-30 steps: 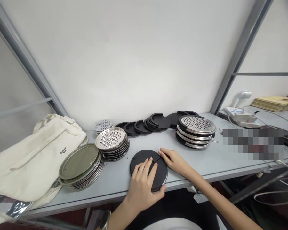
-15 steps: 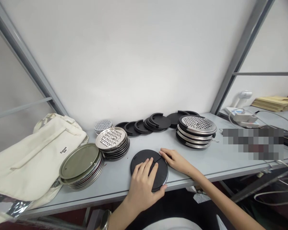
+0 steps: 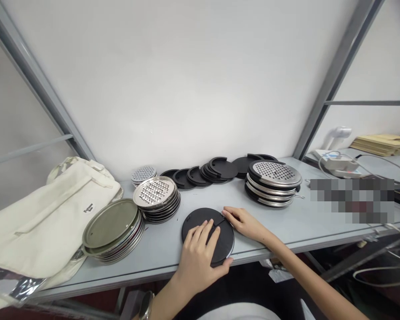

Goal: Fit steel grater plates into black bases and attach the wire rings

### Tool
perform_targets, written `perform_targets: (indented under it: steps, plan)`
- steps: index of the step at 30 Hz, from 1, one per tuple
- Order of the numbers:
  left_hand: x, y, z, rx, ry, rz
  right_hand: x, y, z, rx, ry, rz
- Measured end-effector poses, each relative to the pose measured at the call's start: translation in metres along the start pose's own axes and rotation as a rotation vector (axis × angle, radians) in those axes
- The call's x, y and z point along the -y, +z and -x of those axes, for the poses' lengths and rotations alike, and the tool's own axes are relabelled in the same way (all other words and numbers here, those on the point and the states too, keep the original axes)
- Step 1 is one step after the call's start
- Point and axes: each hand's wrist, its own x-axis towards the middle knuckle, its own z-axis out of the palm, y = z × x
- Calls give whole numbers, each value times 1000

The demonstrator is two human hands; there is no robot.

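A black round disc (image 3: 200, 218) lies at the front edge of the grey table. My left hand (image 3: 202, 251) rests on it with fingers spread across its top and the thumb at its lower right rim. At the disc's upper right edge, my right hand (image 3: 242, 222) is closed in a pinch on a thin dark piece that runs over the disc toward its middle. Behind and to the left stands a stack of metal grater discs (image 3: 155, 193). Nearer the left is a stack of plates with an olive-green one (image 3: 111, 224) on top.
Black rings and discs (image 3: 223, 169) lie along the wall. Grater discs with black rims (image 3: 275, 173) are stacked at the right. A cream bag (image 3: 53, 213) covers the table's left end. Cables and yellowish sheets (image 3: 376, 144) are at far right.
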Motion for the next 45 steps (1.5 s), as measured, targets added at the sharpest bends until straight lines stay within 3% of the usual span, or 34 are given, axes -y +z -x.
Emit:
perform_targets:
  steps: [15, 45]
  plan:
    - [1, 0, 0, 46, 1, 47, -4, -22, 1, 215, -21, -129]
    - [3, 8, 1, 34, -13, -21, -6, -19, 2, 122, 3, -85]
